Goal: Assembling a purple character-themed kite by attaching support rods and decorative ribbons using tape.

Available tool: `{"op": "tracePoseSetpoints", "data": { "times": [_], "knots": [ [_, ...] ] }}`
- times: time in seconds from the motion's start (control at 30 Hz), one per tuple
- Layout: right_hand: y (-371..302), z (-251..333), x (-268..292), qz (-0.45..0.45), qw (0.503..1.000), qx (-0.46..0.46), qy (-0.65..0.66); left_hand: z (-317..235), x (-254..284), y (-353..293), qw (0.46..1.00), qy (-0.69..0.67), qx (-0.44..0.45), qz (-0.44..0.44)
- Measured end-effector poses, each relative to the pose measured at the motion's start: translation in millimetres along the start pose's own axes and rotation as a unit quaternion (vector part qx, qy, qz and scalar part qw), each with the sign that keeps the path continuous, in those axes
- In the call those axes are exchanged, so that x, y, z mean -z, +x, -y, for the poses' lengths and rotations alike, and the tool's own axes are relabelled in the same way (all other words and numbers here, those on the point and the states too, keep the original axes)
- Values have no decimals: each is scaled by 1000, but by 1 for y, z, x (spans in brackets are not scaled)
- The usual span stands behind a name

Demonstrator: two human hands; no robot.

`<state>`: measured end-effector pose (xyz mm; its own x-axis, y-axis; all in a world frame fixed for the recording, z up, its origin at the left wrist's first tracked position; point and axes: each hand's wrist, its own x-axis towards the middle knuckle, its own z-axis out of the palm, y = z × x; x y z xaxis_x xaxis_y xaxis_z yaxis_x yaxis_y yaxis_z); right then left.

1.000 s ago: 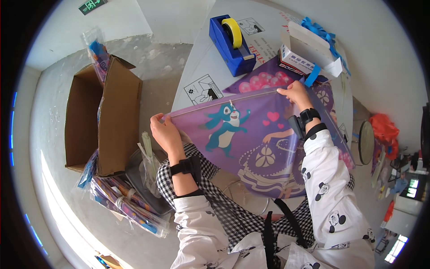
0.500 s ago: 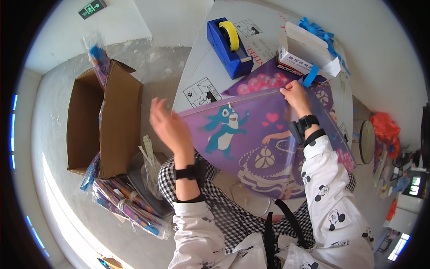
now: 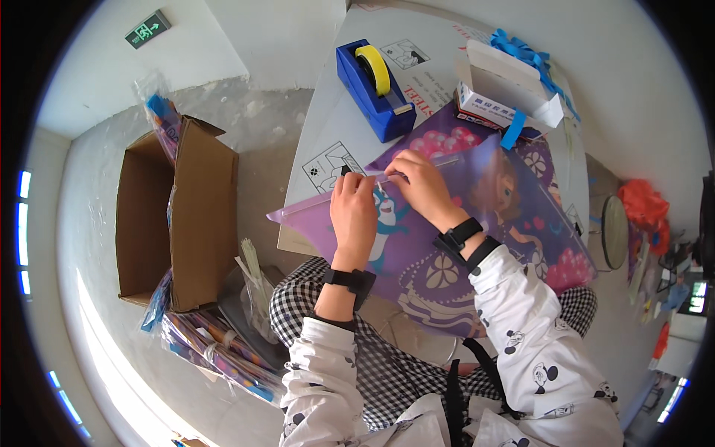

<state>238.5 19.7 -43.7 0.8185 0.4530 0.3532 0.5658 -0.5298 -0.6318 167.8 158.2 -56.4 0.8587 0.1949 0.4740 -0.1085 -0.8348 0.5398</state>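
Note:
A purple kite point(image 3: 439, 253), a thin printed sheet with a blue rabbit, a doll-like figure and a white flower, spreads over my lap and the table's near edge. My left hand point(image 3: 353, 220) is closed on its upper edge, fingers bent over the rim. Close beside it, my right hand point(image 3: 426, 190) pinches the same edge with thumb and fingertips. A small pale tab shows on the edge between the two hands. Under the kite's far side lies another purple printed sheet point(image 3: 447, 134) with pink balloons.
On the table point(image 3: 320, 127) stand a blue tape dispenser point(image 3: 376, 93) with yellow tape and an open white box point(image 3: 506, 100) with blue strips. At left are a cardboard box point(image 3: 201, 216), wrapped bundles point(image 3: 220, 350) and pale sticks point(image 3: 255, 268). A round stool point(image 3: 613, 232) stands right.
My left hand has come right and down onto the kite's edge. My right hand has slid left along that edge, close to the left. The kite's left corner now sticks out past my left hand.

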Motion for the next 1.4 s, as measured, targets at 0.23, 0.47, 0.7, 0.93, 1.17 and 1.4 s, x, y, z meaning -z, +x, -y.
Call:
{"op": "tracePoseSetpoints", "data": {
  "times": [0.23,0.47,0.7,0.93,1.17,1.4],
  "knots": [
    [3,-7,-15,25,1000,5,5,13,-8,6,999,-4,-3,48],
    [2,-14,-8,24,1000,1,5,16,-2,4,999,-8,8,42],
    [-8,-77,52,2,999,-29,-32,51,39,-12,992,44,122,8],
    [-22,-117,97,-43,988,-135,-60,107,98,-18,930,62,361,8],
    [-32,-37,46,-59,996,-4,-70,53,82,-14,986,88,139,-39],
    [-52,-11,0,118,967,32,-225,12,6,-47,980,144,1,135]
  ]
}}
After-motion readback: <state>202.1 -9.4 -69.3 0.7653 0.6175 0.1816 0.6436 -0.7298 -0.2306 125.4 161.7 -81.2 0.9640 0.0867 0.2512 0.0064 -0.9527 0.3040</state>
